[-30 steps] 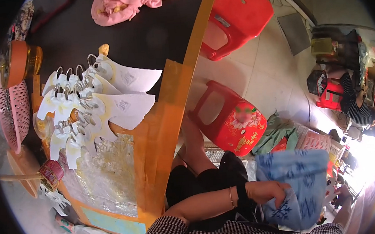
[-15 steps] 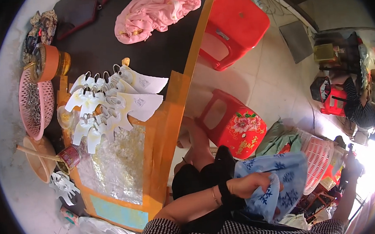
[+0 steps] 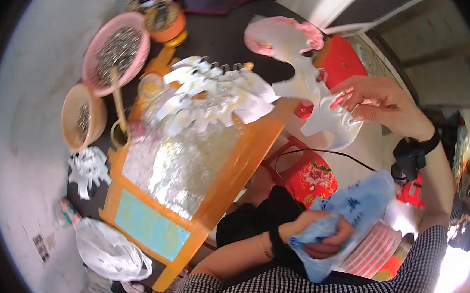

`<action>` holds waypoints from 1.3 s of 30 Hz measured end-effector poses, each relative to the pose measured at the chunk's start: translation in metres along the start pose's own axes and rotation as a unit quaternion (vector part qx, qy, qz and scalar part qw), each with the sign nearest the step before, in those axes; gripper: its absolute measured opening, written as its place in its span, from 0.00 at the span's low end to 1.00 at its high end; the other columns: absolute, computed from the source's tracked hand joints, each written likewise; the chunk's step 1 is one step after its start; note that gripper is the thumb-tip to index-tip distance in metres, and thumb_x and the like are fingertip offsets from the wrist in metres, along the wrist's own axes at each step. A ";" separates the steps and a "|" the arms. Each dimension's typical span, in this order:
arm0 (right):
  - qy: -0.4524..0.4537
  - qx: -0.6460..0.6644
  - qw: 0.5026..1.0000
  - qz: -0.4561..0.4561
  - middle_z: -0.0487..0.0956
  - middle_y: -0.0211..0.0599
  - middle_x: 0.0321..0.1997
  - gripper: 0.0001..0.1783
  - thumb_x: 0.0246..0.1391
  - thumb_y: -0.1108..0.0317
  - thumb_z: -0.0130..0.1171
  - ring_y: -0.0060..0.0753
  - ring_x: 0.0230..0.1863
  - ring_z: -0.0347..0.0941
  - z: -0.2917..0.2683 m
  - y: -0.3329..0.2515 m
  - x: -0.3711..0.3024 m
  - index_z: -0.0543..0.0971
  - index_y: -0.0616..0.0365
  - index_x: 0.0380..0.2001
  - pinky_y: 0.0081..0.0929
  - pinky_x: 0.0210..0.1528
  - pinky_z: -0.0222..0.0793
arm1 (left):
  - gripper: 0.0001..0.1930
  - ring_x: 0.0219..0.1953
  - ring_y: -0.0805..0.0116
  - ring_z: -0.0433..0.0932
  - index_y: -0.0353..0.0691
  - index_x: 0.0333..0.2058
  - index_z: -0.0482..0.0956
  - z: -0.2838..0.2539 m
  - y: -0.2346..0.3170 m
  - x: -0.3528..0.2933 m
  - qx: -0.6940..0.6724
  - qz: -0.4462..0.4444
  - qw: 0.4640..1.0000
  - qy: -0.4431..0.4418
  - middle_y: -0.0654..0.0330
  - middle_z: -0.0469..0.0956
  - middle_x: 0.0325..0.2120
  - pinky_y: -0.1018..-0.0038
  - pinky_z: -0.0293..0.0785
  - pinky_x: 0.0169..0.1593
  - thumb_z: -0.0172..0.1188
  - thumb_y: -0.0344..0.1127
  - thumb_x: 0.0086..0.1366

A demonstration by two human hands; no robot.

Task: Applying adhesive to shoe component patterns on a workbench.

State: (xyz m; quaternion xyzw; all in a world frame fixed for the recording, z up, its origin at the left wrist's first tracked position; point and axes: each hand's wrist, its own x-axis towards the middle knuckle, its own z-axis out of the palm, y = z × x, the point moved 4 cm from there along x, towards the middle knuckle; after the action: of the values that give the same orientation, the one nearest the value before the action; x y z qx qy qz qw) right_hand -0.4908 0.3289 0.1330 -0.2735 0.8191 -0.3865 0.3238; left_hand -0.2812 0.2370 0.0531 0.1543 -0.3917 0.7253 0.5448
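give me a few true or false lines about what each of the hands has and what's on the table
1. The left hand grips a blue patterned cloth. True.
2. The right hand holds a white cut-out card up beside the table. True.
3. The pink basket lies upside down on the floor. False: it sits upright on the dark tabletop, with small metal pieces in it.
4. The stool below the table edge is plain green. False: it is red with a flower pattern.
5. White cards with metal hooks lie on the orange tray. True.
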 end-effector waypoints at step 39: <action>-0.396 0.261 0.875 -0.098 0.63 0.54 0.66 0.07 0.47 0.75 0.57 0.43 0.52 0.74 0.184 -0.094 0.131 0.71 0.61 0.20 0.35 0.53 0.68 | 0.30 0.58 0.49 0.68 0.36 0.58 0.67 -0.052 -0.293 -0.212 0.179 0.960 0.120 0.180 0.50 0.70 0.56 0.51 0.59 0.64 0.43 0.54 0.68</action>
State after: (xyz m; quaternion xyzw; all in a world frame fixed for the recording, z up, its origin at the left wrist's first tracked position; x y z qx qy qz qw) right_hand -0.4199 0.1016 0.0772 -0.3881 0.4607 -0.4756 0.6411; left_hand 0.0726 0.1627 -0.0013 -0.3903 0.0332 0.7077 -0.5880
